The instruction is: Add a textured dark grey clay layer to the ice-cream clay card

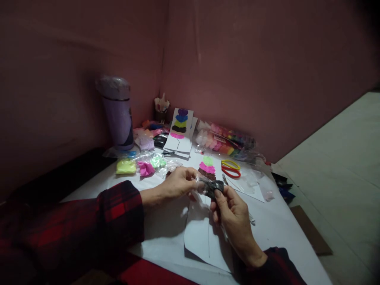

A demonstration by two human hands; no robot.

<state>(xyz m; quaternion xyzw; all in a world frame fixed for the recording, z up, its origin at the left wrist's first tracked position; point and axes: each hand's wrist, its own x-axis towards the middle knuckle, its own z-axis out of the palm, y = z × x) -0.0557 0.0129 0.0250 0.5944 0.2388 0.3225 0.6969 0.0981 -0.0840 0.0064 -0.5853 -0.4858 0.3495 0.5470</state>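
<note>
Right hand (234, 209): here was the firm hold, thumb and fingers clamped on a black lump (215, 189)!
Left hand (179, 183): its fingertips were pinched together on the clear wrapper (200, 183) at the lump's left end, so both hands had the one little bundle.
Black lump: up between the two hands it sat, above the white sheet.
White sheet (197, 241): flat under the hands, a thin dark line running down it.
Coloured patches (207, 169): just behind the hands, light green over pink over brown, on white paper.
Scissors (232, 172): there they lay, right of the patches, one loop yellow, one red.
Fork (225, 180): its tines showed between the scissors and the right hand.
Packets: out past the left hand, a yellow packet (126, 166), a pink packet (146, 169) and a pale green packet (158, 160), side by side.
Card (172, 143): farther back it leaned, banded purple, blue, yellow, black and pink.
Bag of coloured lumps (218, 142): right of the card, near the pink wall (252, 59).
Purple tumbler (117, 118): upright at the back left, clear plastic over its top.
</note>
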